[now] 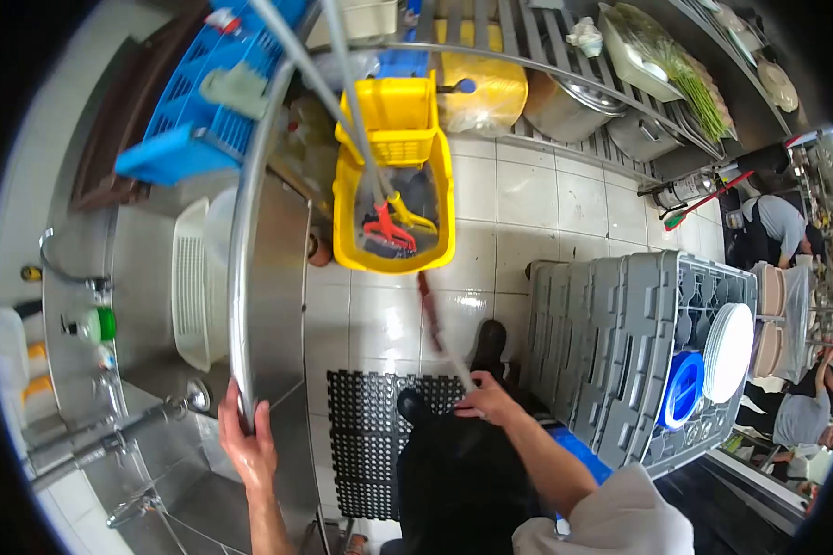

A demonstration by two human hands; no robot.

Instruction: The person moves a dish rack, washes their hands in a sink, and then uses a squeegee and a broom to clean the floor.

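My left hand (248, 444) rests on the rounded metal edge (242, 277) of the sink counter, its thumb and fingers apart around the edge. In front of my body, my right hand (488, 400) is closed on a pale handle (455, 363). That handle runs forward to a dark red, motion-blurred part (429, 310) close to the tiled floor. Beyond it stands a yellow mop bucket (344, 227) holding dark water. A red mop clamp (389, 228) and a yellow one (410, 214) sit in the bucket, with long handles leaning up to the left.
Stacked grey dish racks (611, 342) with white plates (729, 353) stand at right. A black perforated mat (361, 444) lies by my feet. Metal pots (565, 106) sit under a slatted shelf. A blue crate (190, 153) is at upper left. Other people work at far right.
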